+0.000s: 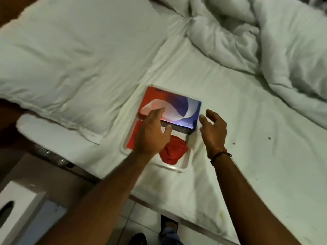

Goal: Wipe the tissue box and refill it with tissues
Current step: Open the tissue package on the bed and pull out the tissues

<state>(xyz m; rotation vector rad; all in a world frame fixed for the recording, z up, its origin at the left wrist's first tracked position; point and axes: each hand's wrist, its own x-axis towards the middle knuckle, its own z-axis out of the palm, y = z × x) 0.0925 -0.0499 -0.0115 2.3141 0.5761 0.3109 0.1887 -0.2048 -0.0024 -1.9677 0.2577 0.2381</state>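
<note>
A red, white and blue tissue box (pixel 178 106) lies flat on a white tray (pixel 178 167) on the bed. A crumpled red cloth (pixel 174 152) sits on the tray just in front of the box. My left hand (pixel 152 133) hovers over the box's near left corner with fingers spread, its fingertips over the box top. My right hand (pixel 213 128) is open beside the box's right end, a little apart from it. Neither hand holds anything.
A white pillow (pixel 70 55) lies left of the tray and a rumpled white duvet (pixel 265 36) fills the far right. The bed edge runs diagonally at the lower left. A white box with a dark oval opening (pixel 16 214) stands at the bottom left.
</note>
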